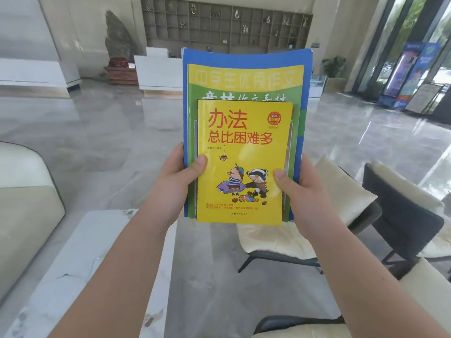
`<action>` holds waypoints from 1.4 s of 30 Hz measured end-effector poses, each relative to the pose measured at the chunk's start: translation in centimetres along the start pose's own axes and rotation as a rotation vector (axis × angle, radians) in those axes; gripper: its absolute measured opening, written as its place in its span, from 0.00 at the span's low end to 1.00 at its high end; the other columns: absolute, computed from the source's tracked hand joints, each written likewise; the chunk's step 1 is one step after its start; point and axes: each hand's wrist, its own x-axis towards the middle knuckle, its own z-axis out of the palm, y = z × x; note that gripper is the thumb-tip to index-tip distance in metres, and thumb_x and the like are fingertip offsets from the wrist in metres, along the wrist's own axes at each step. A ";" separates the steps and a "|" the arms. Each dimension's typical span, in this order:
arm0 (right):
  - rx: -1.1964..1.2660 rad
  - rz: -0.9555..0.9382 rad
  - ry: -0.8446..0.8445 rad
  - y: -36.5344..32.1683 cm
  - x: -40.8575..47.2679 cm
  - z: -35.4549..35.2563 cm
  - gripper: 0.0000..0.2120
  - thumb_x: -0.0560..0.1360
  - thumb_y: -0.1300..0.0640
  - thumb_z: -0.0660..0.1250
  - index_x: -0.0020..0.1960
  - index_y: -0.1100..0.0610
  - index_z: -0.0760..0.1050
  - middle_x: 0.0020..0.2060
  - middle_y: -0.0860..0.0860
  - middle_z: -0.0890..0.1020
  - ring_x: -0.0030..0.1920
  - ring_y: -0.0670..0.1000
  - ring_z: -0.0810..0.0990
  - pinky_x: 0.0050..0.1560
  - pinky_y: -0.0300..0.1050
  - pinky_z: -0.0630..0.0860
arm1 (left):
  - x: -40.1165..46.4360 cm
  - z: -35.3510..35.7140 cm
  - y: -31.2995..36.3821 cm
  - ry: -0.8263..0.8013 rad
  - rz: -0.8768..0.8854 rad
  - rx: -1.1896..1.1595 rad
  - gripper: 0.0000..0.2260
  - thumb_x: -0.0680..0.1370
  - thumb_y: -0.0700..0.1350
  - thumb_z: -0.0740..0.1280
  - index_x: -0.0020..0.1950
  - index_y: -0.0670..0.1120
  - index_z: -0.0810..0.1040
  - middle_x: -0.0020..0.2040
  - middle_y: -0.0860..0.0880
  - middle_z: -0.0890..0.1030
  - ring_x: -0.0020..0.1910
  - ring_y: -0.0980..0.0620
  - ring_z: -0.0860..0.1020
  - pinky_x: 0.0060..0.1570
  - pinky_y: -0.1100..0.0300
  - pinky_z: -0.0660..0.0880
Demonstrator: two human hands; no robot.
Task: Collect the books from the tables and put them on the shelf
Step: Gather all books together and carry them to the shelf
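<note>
I hold a stack of books (244, 76) out in front of me, in the air. A small yellow book (244, 142) with a cartoon cover lies on top. Under it is a larger green and yellow book (246, 79), then a big blue one (190, 98) at the bottom. My left hand (178, 174) grips the stack's left edge with its thumb on the yellow cover. My right hand (302, 189) grips the right edge the same way. A grid shelf (227, 23) with small ornaments covers the far wall.
A white marble table (73, 276) lies below my left arm. A cream sofa (22, 196) stands at the left. Dark chairs with cream cushions (341, 196) stand at the right. White counters (156, 71) and a polished floor lie ahead.
</note>
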 end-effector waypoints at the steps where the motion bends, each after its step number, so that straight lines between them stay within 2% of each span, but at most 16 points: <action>1: 0.009 -0.006 -0.002 0.6 1.8 0.4 0.10 0.82 0.59 0.61 0.55 0.44 0.74 0.44 0.43 0.87 0.42 0.52 0.88 0.45 0.72 0.80 | 1.6 -0.5 -0.6 0.001 0.005 0.002 0.18 0.78 0.48 0.65 0.68 0.50 0.74 0.63 0.49 0.83 0.61 0.44 0.82 0.61 0.40 0.76; 5: 0.024 -0.043 0.004 3.4 12.2 3.5 0.11 0.82 0.61 0.60 0.59 0.47 0.74 0.47 0.45 0.87 0.45 0.53 0.87 0.45 0.66 0.82 | 11.3 -4.0 -3.7 0.000 0.035 0.001 0.18 0.77 0.47 0.65 0.68 0.49 0.74 0.62 0.49 0.84 0.59 0.46 0.83 0.56 0.47 0.79; 10: 0.057 -0.051 0.028 4.6 25.4 7.0 0.12 0.81 0.62 0.61 0.56 0.45 0.74 0.46 0.45 0.87 0.46 0.51 0.87 0.44 0.59 0.84 | 24.8 -7.7 -5.7 0.007 0.021 0.005 0.17 0.78 0.47 0.66 0.66 0.49 0.75 0.60 0.50 0.84 0.58 0.46 0.83 0.56 0.45 0.79; 14: 0.093 -0.041 0.022 4.9 35.2 8.1 0.12 0.81 0.62 0.61 0.59 0.48 0.74 0.49 0.48 0.87 0.48 0.55 0.87 0.43 0.59 0.84 | 34.7 -9.1 -7.2 -0.003 0.017 0.010 0.12 0.79 0.46 0.66 0.63 0.52 0.77 0.58 0.51 0.85 0.57 0.47 0.84 0.57 0.44 0.79; 19: 0.094 -0.035 0.040 8.0 46.8 8.1 0.12 0.81 0.61 0.62 0.61 0.48 0.73 0.50 0.49 0.87 0.47 0.56 0.87 0.41 0.61 0.83 | 46.5 -10.3 -11.1 -0.023 -0.014 0.058 0.14 0.80 0.46 0.65 0.66 0.50 0.75 0.61 0.49 0.84 0.60 0.45 0.82 0.60 0.42 0.77; 23: 0.090 0.001 0.056 11.8 56.9 7.8 0.11 0.80 0.58 0.63 0.58 0.44 0.74 0.50 0.48 0.86 0.47 0.57 0.87 0.43 0.68 0.82 | 56.2 -10.7 -15.3 -0.036 -0.027 0.086 0.13 0.81 0.44 0.64 0.65 0.49 0.75 0.60 0.49 0.84 0.59 0.45 0.83 0.59 0.41 0.78; 26: 0.087 0.007 0.060 14.7 66.2 7.2 0.11 0.80 0.56 0.64 0.59 0.43 0.74 0.51 0.48 0.86 0.47 0.57 0.87 0.45 0.69 0.81 | 64.8 -10.5 -19.2 -0.020 -0.028 0.086 0.12 0.81 0.44 0.63 0.64 0.49 0.76 0.59 0.49 0.85 0.57 0.44 0.83 0.56 0.42 0.79; 29: 0.141 0.010 0.036 16.3 76.0 6.9 0.11 0.80 0.57 0.64 0.59 0.44 0.74 0.52 0.49 0.86 0.47 0.57 0.87 0.44 0.67 0.82 | 74.0 -10.1 -21.6 0.013 -0.031 0.051 0.11 0.80 0.44 0.64 0.62 0.50 0.77 0.58 0.48 0.85 0.56 0.42 0.84 0.54 0.43 0.80; 32: 0.192 0.029 0.039 17.2 84.6 7.4 0.11 0.80 0.60 0.64 0.56 0.45 0.75 0.50 0.51 0.87 0.45 0.57 0.87 0.40 0.61 0.84 | 82.1 -10.0 -23.3 0.092 -0.032 0.025 0.09 0.81 0.42 0.64 0.58 0.50 0.79 0.53 0.48 0.87 0.51 0.42 0.85 0.48 0.45 0.82; 37: 0.204 0.039 0.025 19.1 98.4 8.2 0.11 0.80 0.62 0.63 0.57 0.49 0.76 0.46 0.49 0.88 0.44 0.55 0.88 0.42 0.59 0.84 | 94.5 -10.9 -26.4 0.149 -0.055 0.029 0.07 0.81 0.42 0.63 0.57 0.49 0.79 0.50 0.49 0.88 0.47 0.45 0.86 0.41 0.51 0.82; 42: 0.189 -0.010 0.024 21.4 114.2 7.9 0.12 0.79 0.63 0.64 0.60 0.51 0.77 0.48 0.50 0.88 0.45 0.57 0.87 0.43 0.60 0.83 | 109.7 -11.9 -30.8 0.126 -0.038 0.017 0.09 0.81 0.42 0.64 0.58 0.49 0.80 0.52 0.48 0.87 0.49 0.45 0.86 0.43 0.51 0.83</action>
